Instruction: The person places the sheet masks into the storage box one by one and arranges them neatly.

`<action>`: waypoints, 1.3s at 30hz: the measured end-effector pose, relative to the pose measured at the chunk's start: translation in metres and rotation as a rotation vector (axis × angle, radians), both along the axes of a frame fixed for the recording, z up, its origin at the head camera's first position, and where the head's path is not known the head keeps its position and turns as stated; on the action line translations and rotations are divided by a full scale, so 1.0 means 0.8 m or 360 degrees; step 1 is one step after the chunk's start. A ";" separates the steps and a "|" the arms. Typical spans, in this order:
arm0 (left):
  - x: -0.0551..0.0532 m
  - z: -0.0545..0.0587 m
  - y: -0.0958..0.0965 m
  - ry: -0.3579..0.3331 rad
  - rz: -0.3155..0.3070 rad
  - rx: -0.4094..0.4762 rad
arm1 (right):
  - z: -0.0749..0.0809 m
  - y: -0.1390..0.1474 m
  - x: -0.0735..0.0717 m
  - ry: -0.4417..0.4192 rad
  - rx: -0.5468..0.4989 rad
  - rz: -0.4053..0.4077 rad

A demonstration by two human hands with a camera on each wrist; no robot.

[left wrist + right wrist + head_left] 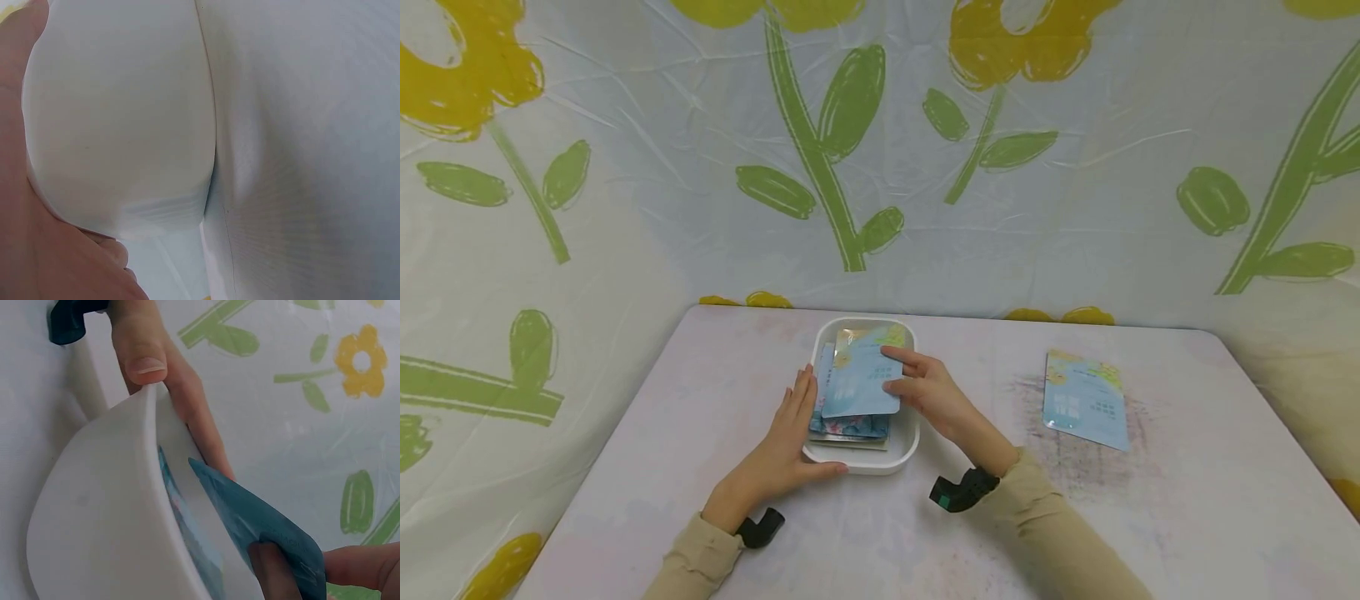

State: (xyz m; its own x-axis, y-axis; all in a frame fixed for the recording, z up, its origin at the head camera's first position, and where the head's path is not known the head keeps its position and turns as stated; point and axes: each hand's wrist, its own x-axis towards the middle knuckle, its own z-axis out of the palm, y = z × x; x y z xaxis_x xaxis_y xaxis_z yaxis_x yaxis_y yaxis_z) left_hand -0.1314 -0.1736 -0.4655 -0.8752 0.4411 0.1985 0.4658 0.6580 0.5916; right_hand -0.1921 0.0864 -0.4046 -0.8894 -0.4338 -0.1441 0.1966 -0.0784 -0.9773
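My right hand [946, 404] pinches a flat light-blue packet [859, 385] by its right edge, thumb below and fingers above. This packet, printed with yellow-green flowers and pale lettering, is held tilted over a white oval-cornered tray [901, 460]. Under it in the tray lie several other flat packets [850, 427], partly covered. My left hand [778, 454] rests against the tray's left side with straight fingers, its thumb spread along the near rim. In the right wrist view, the held packet [250, 509] slants above the tray's inside, and the left thumb lies on the rim.
A second light-blue packet [1084, 400] of similar print lies flat on the table [970, 533] to the right. Behind the table hangs a white cloth [700, 167] with yellow flowers and green leaves. Black wrist cameras sit on both wrists.
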 end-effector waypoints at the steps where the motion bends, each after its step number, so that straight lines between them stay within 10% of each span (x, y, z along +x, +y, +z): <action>1: 0.000 0.000 0.000 0.0014 -0.0008 0.0002 | -0.002 -0.002 0.000 -0.0006 0.0002 0.0008; 24: 0.000 0.000 0.000 0.0041 -0.0022 -0.0011 | -0.015 -0.014 -0.006 0.0315 0.0508 0.0335; 39: -0.001 -0.001 -0.001 0.0066 -0.0046 -0.0031 | -0.019 -0.034 0.016 0.0947 0.1092 0.0235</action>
